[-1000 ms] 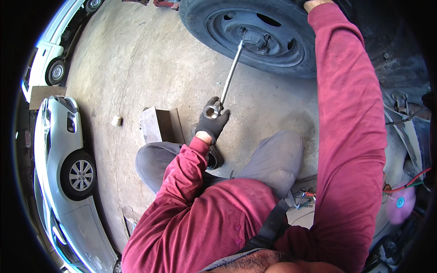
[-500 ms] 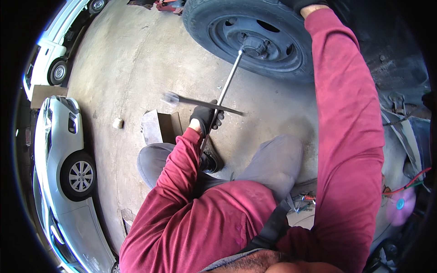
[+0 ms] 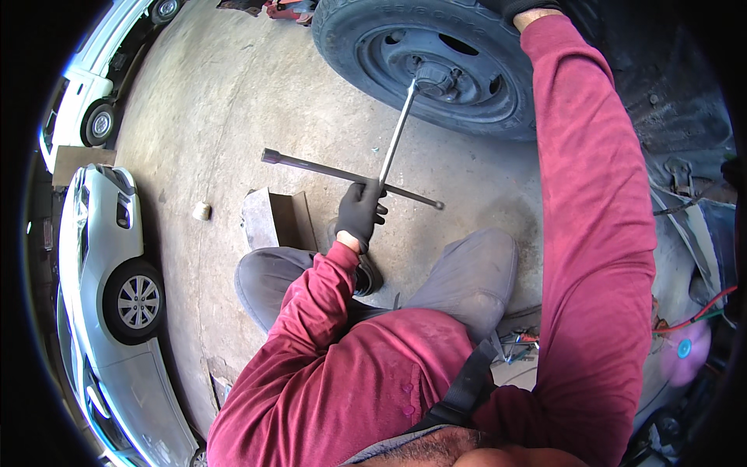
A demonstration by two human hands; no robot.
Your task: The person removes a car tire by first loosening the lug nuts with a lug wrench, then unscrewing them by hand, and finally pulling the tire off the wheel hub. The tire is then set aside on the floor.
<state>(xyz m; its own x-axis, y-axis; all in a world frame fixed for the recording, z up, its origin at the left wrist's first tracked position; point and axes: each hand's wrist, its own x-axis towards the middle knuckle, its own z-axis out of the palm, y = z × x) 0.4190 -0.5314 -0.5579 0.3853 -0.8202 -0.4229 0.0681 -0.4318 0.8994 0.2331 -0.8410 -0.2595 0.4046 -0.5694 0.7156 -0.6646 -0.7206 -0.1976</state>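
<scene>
Worn concrete floor [image 3: 218, 109] stretches past a silver car [image 3: 128, 389] in a workshop, where a gloved left hand [image 3: 359, 214] is clasped around a cross-shaped wrench [image 3: 396, 136], its crossbar dark, its bright shaft meeting a grimy wheel [image 3: 424, 48] beside the hub; the right hand [image 3: 529, 6], partly cropped, has an unclear grip.

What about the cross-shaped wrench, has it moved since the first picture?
Yes, the wrench turned: one end faced the camera; now its crossbar stretches sideways, left end above the grey box in the picture. Spin direction isn't clear.
</scene>
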